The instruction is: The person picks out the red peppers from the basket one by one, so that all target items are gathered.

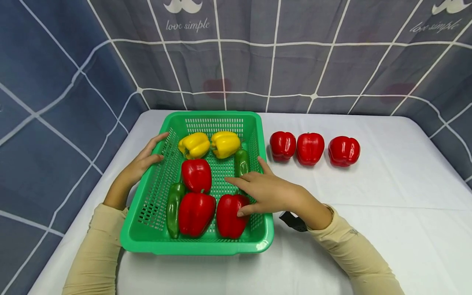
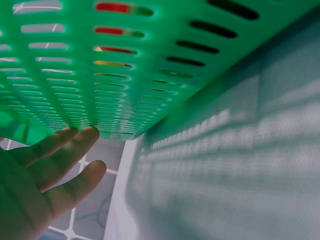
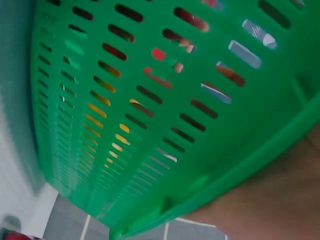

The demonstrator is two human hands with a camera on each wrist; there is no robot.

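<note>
A green plastic basket [image 1: 197, 248] stands on the table's left half. In it lie two yellow bell peppers [image 1: 194, 145] at the far end, several red bell peppers [image 1: 197, 214] nearer, and two long green peppers [image 1: 175, 209]. My left hand [image 1: 141, 164] holds the left rim, thumb over the edge; in the left wrist view, fingers [image 2: 70, 155] lie along the slotted outer wall. My right hand [image 1: 273, 192] reaches over the right rim with its fingers spread. Its thumb lies over the near right red pepper, contact uncertain, and it partly hides the right green pepper [image 1: 241, 162].
Three red bell peppers [image 1: 310, 148] sit in a row on the white-covered table [image 1: 387, 229], right of the basket. Dark checked curtains [image 1: 243, 69] border the table at the back and sides. A black strap [image 1: 293, 221] shows at my right wrist.
</note>
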